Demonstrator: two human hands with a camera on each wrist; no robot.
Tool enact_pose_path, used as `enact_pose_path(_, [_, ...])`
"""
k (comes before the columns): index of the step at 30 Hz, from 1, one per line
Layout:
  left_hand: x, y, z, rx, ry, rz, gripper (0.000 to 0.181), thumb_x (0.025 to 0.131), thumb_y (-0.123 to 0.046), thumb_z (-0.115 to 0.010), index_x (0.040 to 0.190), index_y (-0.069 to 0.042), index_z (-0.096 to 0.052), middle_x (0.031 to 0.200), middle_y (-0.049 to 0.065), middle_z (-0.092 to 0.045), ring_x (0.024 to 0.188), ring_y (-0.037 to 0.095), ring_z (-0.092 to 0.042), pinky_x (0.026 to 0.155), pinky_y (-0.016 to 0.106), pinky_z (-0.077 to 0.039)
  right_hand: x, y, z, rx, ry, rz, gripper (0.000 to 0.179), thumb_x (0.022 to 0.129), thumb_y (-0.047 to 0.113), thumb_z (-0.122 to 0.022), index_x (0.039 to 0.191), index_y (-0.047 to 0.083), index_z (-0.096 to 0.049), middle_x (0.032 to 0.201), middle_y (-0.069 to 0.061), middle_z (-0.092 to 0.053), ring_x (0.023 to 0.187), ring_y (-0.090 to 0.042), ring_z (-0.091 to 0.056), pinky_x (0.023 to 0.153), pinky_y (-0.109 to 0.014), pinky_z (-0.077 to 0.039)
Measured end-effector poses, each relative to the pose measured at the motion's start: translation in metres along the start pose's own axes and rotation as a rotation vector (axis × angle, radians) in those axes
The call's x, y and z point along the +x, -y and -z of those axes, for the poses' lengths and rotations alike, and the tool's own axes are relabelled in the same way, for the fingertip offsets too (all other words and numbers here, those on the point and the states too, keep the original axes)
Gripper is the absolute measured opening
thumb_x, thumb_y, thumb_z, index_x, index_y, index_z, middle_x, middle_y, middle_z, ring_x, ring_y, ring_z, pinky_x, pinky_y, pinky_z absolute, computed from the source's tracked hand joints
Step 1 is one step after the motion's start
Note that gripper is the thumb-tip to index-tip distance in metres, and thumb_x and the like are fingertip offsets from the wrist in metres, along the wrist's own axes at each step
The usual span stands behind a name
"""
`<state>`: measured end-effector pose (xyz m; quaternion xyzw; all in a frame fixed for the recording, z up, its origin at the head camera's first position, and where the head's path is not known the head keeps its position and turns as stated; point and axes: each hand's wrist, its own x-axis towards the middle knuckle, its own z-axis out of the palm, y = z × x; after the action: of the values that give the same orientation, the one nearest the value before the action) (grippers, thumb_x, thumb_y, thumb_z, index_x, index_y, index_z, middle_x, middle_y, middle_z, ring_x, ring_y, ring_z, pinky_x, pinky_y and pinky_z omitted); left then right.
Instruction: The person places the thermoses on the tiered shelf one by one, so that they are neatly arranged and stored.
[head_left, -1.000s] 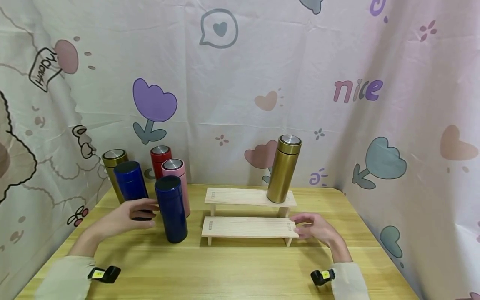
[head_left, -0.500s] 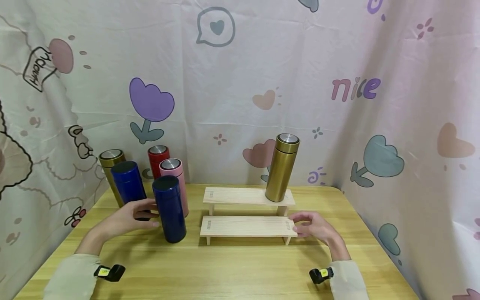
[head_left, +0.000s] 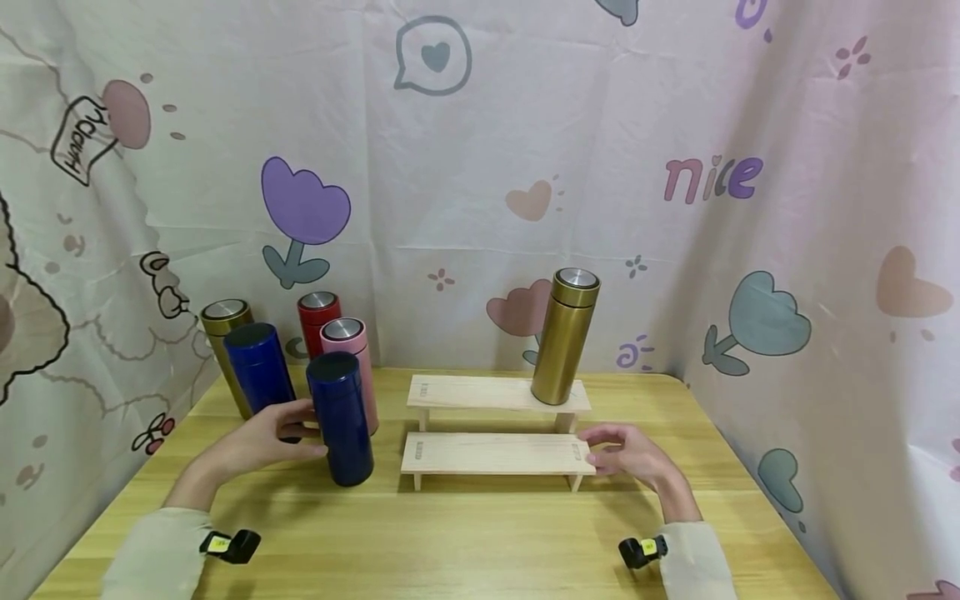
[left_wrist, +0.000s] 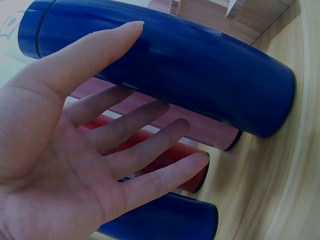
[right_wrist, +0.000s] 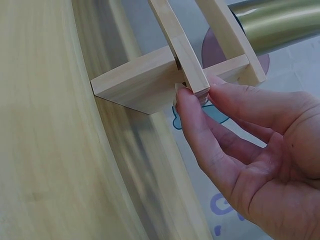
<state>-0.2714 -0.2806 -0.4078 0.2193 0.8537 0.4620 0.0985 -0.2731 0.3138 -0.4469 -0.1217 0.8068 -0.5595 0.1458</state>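
Observation:
My left hand (head_left: 266, 439), fingers spread and fairly straight, is beside the front navy blue thermos bottle (head_left: 341, 421). In the left wrist view the thumb overlaps this bottle (left_wrist: 190, 65); I cannot tell whether it touches. Behind stand a pink thermos (head_left: 363, 367), a red thermos (head_left: 318, 317), a second blue thermos (head_left: 258, 367) and a gold thermos (head_left: 223, 333). My right hand (head_left: 630, 454) pinches the right end of the lower wooden step shelf (head_left: 495, 454) between thumb and fingers, clear in the right wrist view. Upright on the upper step (head_left: 472, 392) is another gold thermos (head_left: 562, 342).
The wooden table (head_left: 420, 542) runs back to a patterned curtain (head_left: 465, 208) behind and on both sides. A small black camera (head_left: 232, 546) sits on the left wrist, another black camera (head_left: 641, 552) on the right.
My left hand has moved slightly right, closer to the front navy thermos. The right hand keeps its place on the shelf end, and the bottles stand as before.

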Motion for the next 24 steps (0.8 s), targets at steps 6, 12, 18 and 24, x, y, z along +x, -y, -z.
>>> enact_pose_path(6, [0.001,0.001,-0.002,-0.001,-0.013,-0.007,0.073,0.093,-0.022,-0.077,0.152,0.003,-0.041,0.144,0.027,-0.057,0.125,0.04,-0.063,0.091,0.022,-0.057,0.0,0.001,0.0,-0.007,-0.001,0.007,0.052,0.094,0.008,-0.073,0.139,-0.012,-0.054,0.137,-0.037,-0.054,0.103,-0.025,-0.072,0.089,-0.045,-0.064])
enact_pose_path(12, [0.003,0.002,-0.003,-0.007,-0.003,0.002,0.076,0.093,-0.023,-0.078,0.153,0.002,-0.04,0.145,0.027,-0.057,0.125,0.04,-0.063,0.09,0.021,-0.056,0.0,0.0,0.0,-0.004,-0.006,-0.004,0.052,0.094,0.007,-0.073,0.139,-0.011,-0.054,0.137,-0.036,-0.055,0.103,-0.025,-0.072,0.088,-0.042,-0.064])
enact_pose_path(18, [0.008,0.004,-0.006,0.021,-0.013,0.006,0.075,0.092,-0.025,-0.078,0.152,0.001,-0.042,0.143,0.025,-0.059,0.122,0.039,-0.065,0.09,0.023,-0.058,0.0,-0.001,0.0,-0.001,-0.011,0.001,0.051,0.094,0.007,-0.073,0.138,-0.011,-0.055,0.135,-0.036,-0.056,0.103,-0.025,-0.073,0.086,-0.04,-0.065])
enact_pose_path(24, [0.009,0.005,-0.009,0.021,-0.02,0.019,0.075,0.092,-0.026,-0.079,0.152,0.001,-0.043,0.144,0.026,-0.058,0.122,0.039,-0.064,0.092,0.031,-0.06,0.0,-0.002,-0.001,0.007,-0.008,0.005,0.051,0.094,0.005,-0.072,0.138,-0.012,-0.054,0.135,-0.037,-0.055,0.101,-0.024,-0.073,0.086,-0.039,-0.065])
